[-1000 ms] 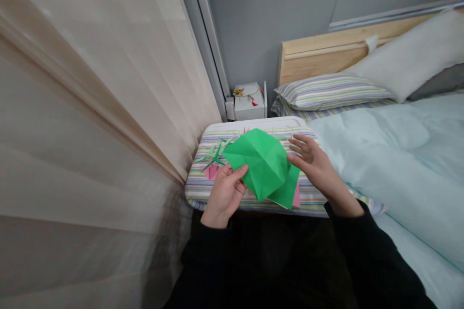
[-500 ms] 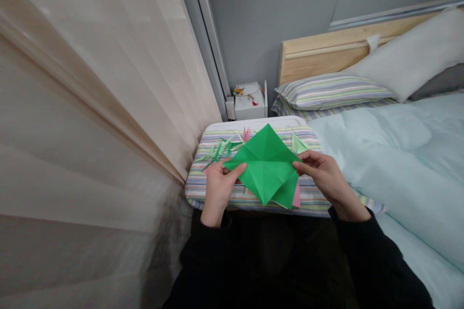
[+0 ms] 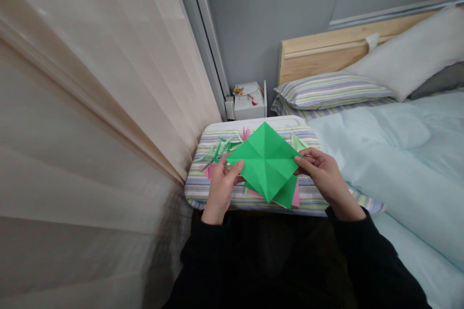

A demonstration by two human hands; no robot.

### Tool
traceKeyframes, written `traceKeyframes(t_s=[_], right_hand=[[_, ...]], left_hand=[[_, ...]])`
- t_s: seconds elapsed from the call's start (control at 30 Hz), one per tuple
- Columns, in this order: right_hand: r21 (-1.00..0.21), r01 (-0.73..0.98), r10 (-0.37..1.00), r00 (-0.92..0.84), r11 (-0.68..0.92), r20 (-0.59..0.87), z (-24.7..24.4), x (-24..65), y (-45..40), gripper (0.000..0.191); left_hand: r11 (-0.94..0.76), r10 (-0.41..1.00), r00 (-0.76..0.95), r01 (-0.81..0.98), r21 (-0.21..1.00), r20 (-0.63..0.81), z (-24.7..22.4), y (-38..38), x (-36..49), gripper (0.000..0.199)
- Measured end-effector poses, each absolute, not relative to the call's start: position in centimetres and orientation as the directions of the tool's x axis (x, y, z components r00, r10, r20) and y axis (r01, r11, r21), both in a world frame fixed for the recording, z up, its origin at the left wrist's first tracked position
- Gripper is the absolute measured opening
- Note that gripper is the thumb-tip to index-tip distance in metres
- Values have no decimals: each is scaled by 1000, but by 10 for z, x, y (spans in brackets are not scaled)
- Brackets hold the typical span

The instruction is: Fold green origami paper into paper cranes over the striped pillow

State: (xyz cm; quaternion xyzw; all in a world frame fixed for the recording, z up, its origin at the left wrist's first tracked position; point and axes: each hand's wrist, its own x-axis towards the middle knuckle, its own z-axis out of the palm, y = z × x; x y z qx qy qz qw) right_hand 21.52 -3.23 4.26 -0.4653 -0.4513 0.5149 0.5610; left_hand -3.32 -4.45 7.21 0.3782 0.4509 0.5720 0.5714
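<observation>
A square of green origami paper [image 3: 265, 160] with crossing creases is held up cornerwise between my hands, above the small table. My left hand [image 3: 224, 181] pinches its left corner, thumb on top. At the opposite corner my right hand [image 3: 319, 169] grips the paper between thumb and fingers. Beneath it lie more green paper [image 3: 288, 194] and pink paper [image 3: 296, 196], partly covered. Folded green paper cranes [image 3: 217, 148] rest to the left on the striped cloth [image 3: 197, 188]. A pink folded piece [image 3: 246, 133] sits behind, and a pale green one [image 3: 297, 143] lies near my right hand.
A beige curtain [image 3: 108, 82] hangs close on the left. The bed with a pale blue quilt [image 3: 406, 154] and striped pillow [image 3: 333, 91] is on the right. A white bedside cabinet [image 3: 250, 108] with a red tassel [image 3: 254, 103] stands behind the table.
The green sheet has flattened out, its lower part less bent, and has shifted slightly left. Both hands still hold its side corners.
</observation>
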Motion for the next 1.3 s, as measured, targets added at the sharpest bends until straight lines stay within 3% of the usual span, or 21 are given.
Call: traceKeyframes(t_s=[0.23, 0.43, 0.57, 0.63, 0.7, 0.8, 0.87, 0.97, 1.03, 1.1, 1.3], right_hand=[[-969, -249, 997, 68, -8, -26, 42, 208, -35, 44], [-966, -256, 989, 147, 25, -13, 49, 202, -41, 45], [-978, -176, 992, -25, 117, 123, 53, 193, -51, 39], [-973, -96, 969, -112, 209, 219, 53, 189, -54, 42], [-937, 73, 939, -81, 341, 335, 51, 188, -55, 55], [-744, 443, 820, 34, 500, 571, 52, 188, -54, 82], [-592, 609, 742, 7, 528, 670, 56, 188, -53, 88], [-487, 654, 722, -133, 579, 679, 66, 187, -56, 63], [-516, 600, 727, -168, 611, 665, 71, 184, -58, 35], [-604, 540, 755, -92, 586, 649, 74, 180, -60, 16], [-827, 443, 855, 214, 347, 473, 75, 168, -60, 19]], left_hand=[[176, 984, 90, -362, 915, -154, 69, -52, -23, 52], [261, 944, 264, -231, 937, -198, 62, -52, -20, 42], [225, 957, 230, -219, 949, -174, 53, -47, -12, 43], [172, 972, 191, -180, 968, -138, 49, -43, -12, 41], [117, 980, 177, -108, 987, -97, 48, -40, -14, 36], [61, 978, 200, 28, 998, -66, 52, -37, -20, 29], [21, 970, 240, 108, 994, -47, 58, -37, -24, 27], [-18, 960, 281, 102, 995, -11, 68, -40, -27, 34], [-4, 967, 256, -21, 1000, 9, 71, -43, -27, 42], [-5, 973, 226, -166, 986, 42, 72, -45, -26, 45], [-87, 963, 219, -294, 952, 156, 74, -50, -22, 53]])
